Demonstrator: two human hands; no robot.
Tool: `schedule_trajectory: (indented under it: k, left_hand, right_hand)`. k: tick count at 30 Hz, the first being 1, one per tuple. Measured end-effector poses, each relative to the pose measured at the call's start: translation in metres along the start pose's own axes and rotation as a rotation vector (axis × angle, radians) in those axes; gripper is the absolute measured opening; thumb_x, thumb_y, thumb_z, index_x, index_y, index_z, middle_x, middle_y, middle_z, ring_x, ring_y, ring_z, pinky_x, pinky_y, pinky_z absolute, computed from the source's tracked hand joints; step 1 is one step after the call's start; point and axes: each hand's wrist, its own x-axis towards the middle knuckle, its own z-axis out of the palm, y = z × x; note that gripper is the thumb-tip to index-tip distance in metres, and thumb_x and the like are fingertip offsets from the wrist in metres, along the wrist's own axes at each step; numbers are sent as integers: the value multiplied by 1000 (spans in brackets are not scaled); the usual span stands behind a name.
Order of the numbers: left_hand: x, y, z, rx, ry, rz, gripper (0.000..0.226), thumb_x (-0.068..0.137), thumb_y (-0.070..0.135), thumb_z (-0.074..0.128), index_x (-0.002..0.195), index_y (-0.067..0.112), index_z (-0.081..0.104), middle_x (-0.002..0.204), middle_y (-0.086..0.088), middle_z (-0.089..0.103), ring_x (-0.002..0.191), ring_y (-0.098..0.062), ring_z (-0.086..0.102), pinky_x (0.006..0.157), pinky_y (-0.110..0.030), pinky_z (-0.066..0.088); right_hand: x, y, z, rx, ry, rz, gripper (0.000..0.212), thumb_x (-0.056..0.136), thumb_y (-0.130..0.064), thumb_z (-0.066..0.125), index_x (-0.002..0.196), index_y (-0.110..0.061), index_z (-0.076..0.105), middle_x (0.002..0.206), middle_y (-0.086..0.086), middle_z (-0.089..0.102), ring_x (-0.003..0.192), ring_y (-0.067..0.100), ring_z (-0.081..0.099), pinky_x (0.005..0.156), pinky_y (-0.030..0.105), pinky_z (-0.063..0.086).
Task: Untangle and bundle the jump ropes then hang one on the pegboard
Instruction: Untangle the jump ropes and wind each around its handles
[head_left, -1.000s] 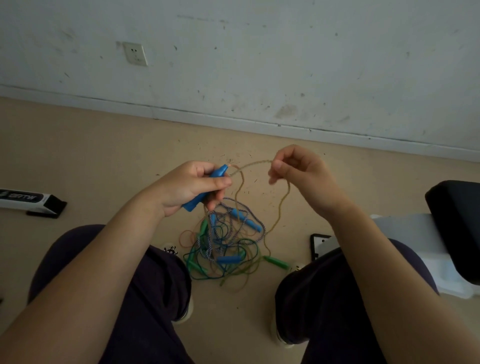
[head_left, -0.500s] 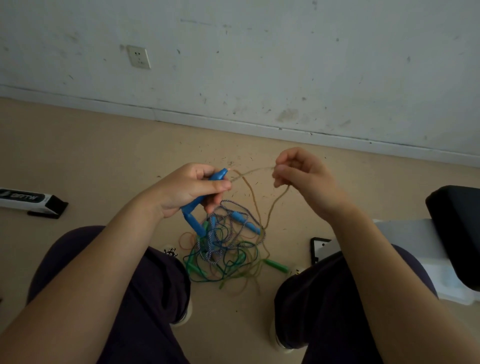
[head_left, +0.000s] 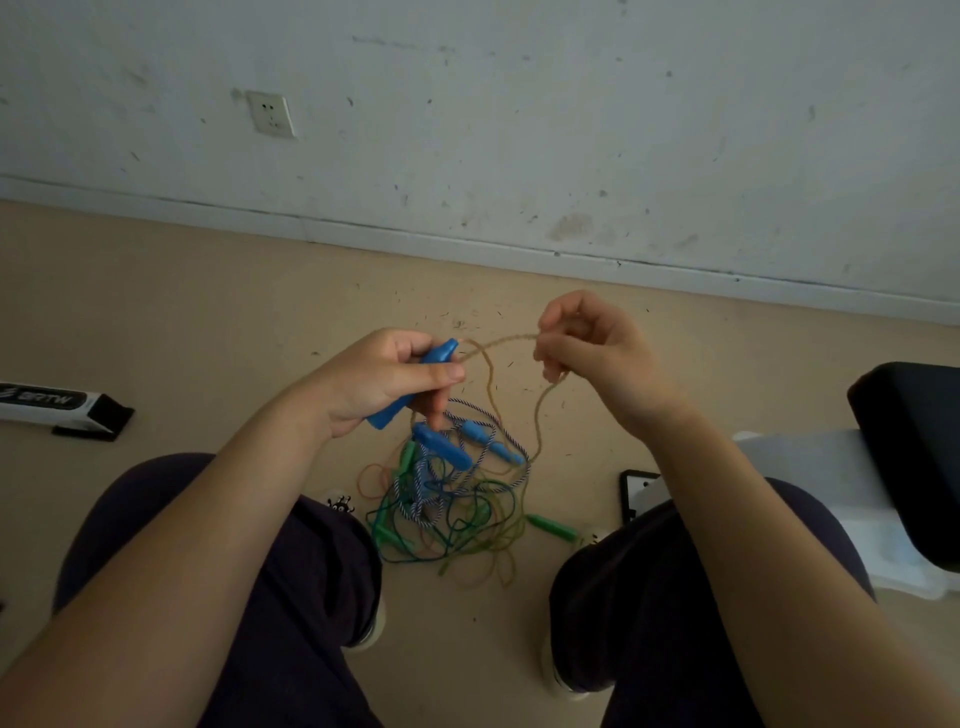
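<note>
My left hand (head_left: 384, 382) grips a blue jump-rope handle (head_left: 415, 382) above the floor. A tan cord (head_left: 498, 345) runs from the handle's tip to my right hand (head_left: 582, 348), which pinches it; the cord then drops in a loop toward the floor. Between my knees lies a tangle of ropes (head_left: 452, 499): green, tan and blue-white striped cords, more blue handles (head_left: 441, 447) and a green handle (head_left: 553, 526). No pegboard shows in view.
A white and black box (head_left: 62, 408) lies on the floor at the left. At the right stand a white plastic bin (head_left: 831, 483) and a black padded seat (head_left: 914, 441). A dark tablet-like object (head_left: 636, 491) sits by my right knee. The wall has a socket (head_left: 271, 113).
The second blue handle hanging below my left hand has swung a little right and lower. Both hands hold their grips on the handle and the tan cord, barely shifted.
</note>
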Motion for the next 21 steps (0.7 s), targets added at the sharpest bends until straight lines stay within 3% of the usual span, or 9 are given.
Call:
schedule_trajectory:
  k: [5, 7, 11, 16, 18, 21]
  left_hand:
    - [2, -2, 10, -26, -49, -2, 22, 84, 27, 70, 88, 7, 63, 68, -8, 67, 56, -24, 64, 61, -30, 56]
    - [3, -2, 9, -29, -47, -2, 25, 83, 28, 71, 92, 6, 64, 69, -7, 68, 61, -24, 66, 65, -31, 57]
    - [2, -2, 2, -18, -19, 12, 24, 84, 28, 69, 92, 7, 65, 73, -5, 70, 71, -21, 70, 72, -26, 57]
    - [1, -4, 4, -62, -22, 1, 8, 90, 21, 67, 94, 13, 66, 75, -5, 68, 63, -20, 64, 62, -29, 56]
    - [1, -4, 7, -45, -44, 3, 13, 89, 22, 68, 97, 13, 66, 75, -4, 68, 63, -21, 65, 63, -30, 56]
    - [1, -2, 6, -24, -82, -21, 29, 82, 27, 72, 106, 11, 66, 79, -2, 70, 69, -21, 66, 69, -32, 58]
  right_hand:
    - [-4, 6, 25, -177, -247, 42, 12, 86, -10, 73, 94, -18, 70, 69, -6, 63, 60, 7, 53, 57, 17, 45]
    - [-2, 6, 24, -226, -191, 18, 8, 89, -13, 69, 90, -21, 70, 68, -7, 58, 62, 8, 49, 57, 18, 42]
    - [0, 2, 4, -52, 12, -21, 9, 93, -8, 63, 91, -16, 67, 66, -3, 58, 60, 14, 50, 61, 26, 46]
    - [-2, 3, 12, -62, -122, 18, 11, 87, -10, 71, 97, -15, 69, 72, 1, 66, 61, 15, 57, 62, 26, 49]
    - [-4, 5, 20, -138, -172, 49, 9, 87, -11, 72, 96, -14, 70, 74, 0, 65, 63, 11, 56, 60, 26, 48]
    - [-2, 7, 22, -183, -113, 35, 5, 90, -12, 68, 91, -17, 70, 75, -7, 64, 65, 7, 55, 62, 25, 48]
